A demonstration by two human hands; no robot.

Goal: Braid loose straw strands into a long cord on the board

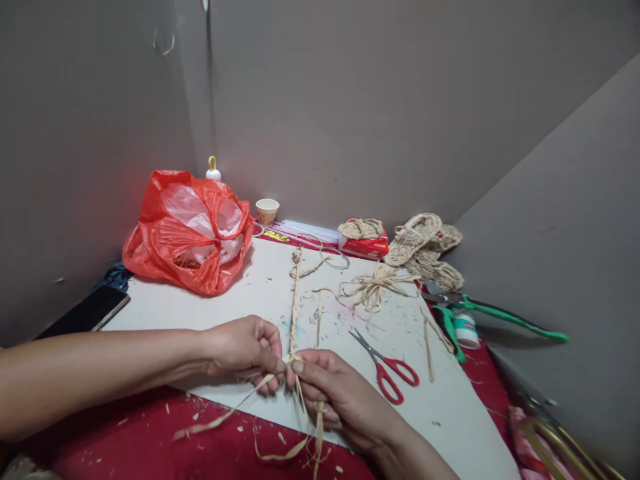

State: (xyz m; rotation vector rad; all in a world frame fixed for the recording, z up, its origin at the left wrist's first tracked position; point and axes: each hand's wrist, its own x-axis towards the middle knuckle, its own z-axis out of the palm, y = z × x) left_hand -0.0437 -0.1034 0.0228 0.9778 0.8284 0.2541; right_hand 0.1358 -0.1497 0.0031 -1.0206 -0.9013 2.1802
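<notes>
A narrow braid of pale raffia-like straw [295, 303] runs up the white board from my fingers to a knotted far end. My left hand [250, 350] pinches strands at the braid's near end, and a loose strand [220, 421] trails from it to the left. Right beside it, my right hand [335, 393] is closed on the other strands, thumb against the index finger. Several loose strands [319, 437] hang below the right hand over the red cloth. Where the strands cross is partly hidden by my fingertips.
Red-handled scissors [387, 370] lie right of my hands on the white board [400, 427]. Behind are a straw bundle [380, 285], coiled braids [420, 243], a paper cup [267, 211] and a red plastic bag [190, 233]. Green-handled pliers [500, 313] lie right; a phone [87, 312] left.
</notes>
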